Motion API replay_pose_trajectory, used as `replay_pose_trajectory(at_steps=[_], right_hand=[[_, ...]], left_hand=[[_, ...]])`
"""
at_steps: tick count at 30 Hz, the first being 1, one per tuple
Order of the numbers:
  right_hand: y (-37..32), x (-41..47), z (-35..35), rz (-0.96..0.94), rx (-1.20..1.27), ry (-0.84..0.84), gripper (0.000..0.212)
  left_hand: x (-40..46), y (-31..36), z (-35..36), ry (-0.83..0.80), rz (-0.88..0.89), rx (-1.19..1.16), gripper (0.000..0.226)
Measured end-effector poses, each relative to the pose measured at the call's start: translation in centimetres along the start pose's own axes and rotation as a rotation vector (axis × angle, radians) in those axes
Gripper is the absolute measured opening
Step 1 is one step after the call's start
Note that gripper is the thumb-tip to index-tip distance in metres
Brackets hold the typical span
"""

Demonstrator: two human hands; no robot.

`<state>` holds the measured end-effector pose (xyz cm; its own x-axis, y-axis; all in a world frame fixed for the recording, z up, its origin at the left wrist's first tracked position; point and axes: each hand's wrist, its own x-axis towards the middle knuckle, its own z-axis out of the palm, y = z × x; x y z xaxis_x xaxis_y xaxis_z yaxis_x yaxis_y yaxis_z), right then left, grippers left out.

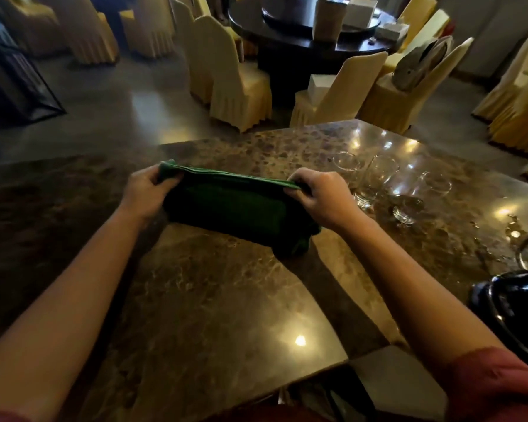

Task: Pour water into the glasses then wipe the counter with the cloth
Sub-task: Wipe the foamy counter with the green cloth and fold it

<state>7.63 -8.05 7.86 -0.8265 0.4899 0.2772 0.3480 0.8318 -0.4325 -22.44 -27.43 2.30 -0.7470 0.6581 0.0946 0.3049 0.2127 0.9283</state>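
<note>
A dim dining room spreads beyond the brown marbled counter (214,300), whose polished top throws back small ceiling lights. The floor (110,117) is grey and glossy. Chairs in cream and yellow pleated covers (232,86) ring a dark round table (317,44) that carries white boxes (360,10). More covered chairs stand along the right side (518,95). A dark framed structure (13,80) stands at the left.

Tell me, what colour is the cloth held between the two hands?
Dark green; the cloth shows best in the head view.
</note>
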Motion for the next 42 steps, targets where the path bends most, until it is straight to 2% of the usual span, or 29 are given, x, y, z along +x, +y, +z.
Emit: replay_pose_trajectory(at_steps=[5,12,18,23,26,29,31,33,35,37,39,42], right_hand=[[-0.9,-1.7,0.9,0.084,0.090,0.015,0.012],[-2.6,-3.6,-0.6,0.171,0.116,0.103,0.009],[-2.3,-3.4,-1.0,0.223,0.141,0.101,0.007],[-0.6,-0.5,0.7,0.316,0.126,0.058,0.011],[0.5,1.6,2.8,0.373,0.081,-0.022,0.019],[1.5,3.0,5.0,0.412,-0.022,-0.051,0.031],[1.9,3.4,6.3,0.423,-0.116,-0.019,0.037],[1.9,3.3,7.3,0.407,-0.218,0.005,0.048],[1.5,2.5,8.6,0.345,-0.249,0.056,0.055],[0.9,1.4,10.3,0.269,-0.227,0.066,0.056],[0.4,0.4,12.4,0.268,-0.220,-0.038,0.060],[1.1,-0.8,14.8,0.365,-0.261,-0.192,0.071]], left_hand=[[-0.8,-0.6,-2.4,-0.050,0.035,-0.024,0.029],[-2.3,0.0,-4.0,-0.113,0.118,-0.017,0.028],[-2.4,-0.1,-3.8,-0.149,0.086,-0.124,0.025],[-1.3,-0.8,-2.2,-0.086,-0.017,-0.167,0.013],[0.4,-1.6,-0.7,-0.037,-0.133,-0.028,0.029],[1.5,-2.3,0.8,0.021,-0.183,0.303,0.046],[1.4,-2.5,1.7,0.067,-0.176,0.489,0.050],[1.1,-2.8,2.5,0.124,-0.096,0.615,0.053],[0.6,-3.3,3.2,0.169,0.088,0.730,0.057],[0.0,-3.5,4.1,0.098,0.291,0.779,0.055],[-0.6,-4.3,5.2,-0.057,0.403,0.846,0.052],[-0.9,-5.9,5.9,-0.255,0.301,0.942,0.063]])
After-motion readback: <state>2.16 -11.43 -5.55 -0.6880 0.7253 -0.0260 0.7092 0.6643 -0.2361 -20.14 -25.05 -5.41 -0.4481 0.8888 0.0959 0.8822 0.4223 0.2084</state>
